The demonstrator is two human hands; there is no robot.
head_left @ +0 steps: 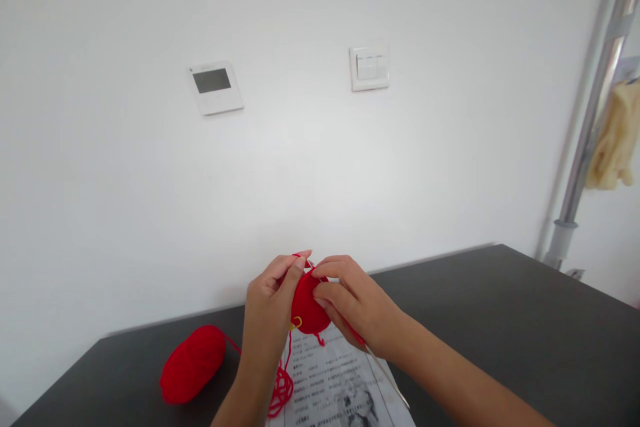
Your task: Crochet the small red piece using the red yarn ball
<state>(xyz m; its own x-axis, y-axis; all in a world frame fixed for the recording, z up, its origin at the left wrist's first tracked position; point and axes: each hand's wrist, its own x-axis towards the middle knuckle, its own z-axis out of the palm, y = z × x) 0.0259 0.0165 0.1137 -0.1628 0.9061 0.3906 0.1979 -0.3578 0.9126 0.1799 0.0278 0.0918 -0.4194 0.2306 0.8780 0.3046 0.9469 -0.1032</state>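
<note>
A small red crochet piece [311, 310] is held up between my two hands, above a printed sheet. My left hand [273, 293] is closed, pinching its upper left edge, with red yarn at the fingertips. In the closed fingers of my right hand [353, 300] is a crochet hook [387, 377]; its thin metal shaft sticks out below the palm, and a red part shows by the hand. The hook's tip meets the piece near both sets of fingertips, too small to see clearly. A yellow stitch marker [297, 322] hangs at the piece's lower left. A short red tail dangles underneath.
A red yarn ball [193, 365] rests on the dark table [465, 320], left of my forearm. Loose red yarn [281, 392] lies on the printed sheet [325, 380]. Behind the table rises a white wall with a control panel [217, 88] and a switch [370, 67].
</note>
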